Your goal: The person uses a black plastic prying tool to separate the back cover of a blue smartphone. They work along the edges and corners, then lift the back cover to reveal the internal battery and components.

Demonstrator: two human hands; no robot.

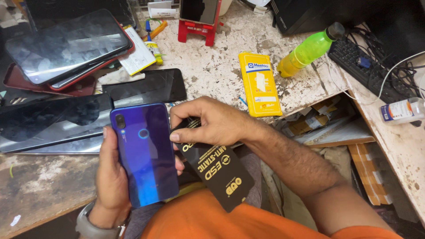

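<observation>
Glass is everywhere on the left of this worn bench: a stack of dark phones (66, 46) with a red-edged one among them, and flat black screens (53, 119) lying below, near the table's edge. Just right of those, the left hand (110, 177) cups a blue phone (144, 152) from behind, back cover up, fingers curled round its far edge and thumb along the near side. It hangs over the lap, off the bench, so a loosened grip could, I think, send it down to the floor.

Touching the phone's right edge, the right hand (208, 124) is pressed closed, thumb and forefinger pinching the top of a black card sleeve with gold print (219, 170); what sits inside it I cannot tell. If that hand pries at the seam too hard, the cover could crack or the tool could slip into the palm.

Further right lie a yellow packet (260, 84) and a tipped green bottle (310, 49); a leak would run toward the keyboard (367, 66).
</observation>
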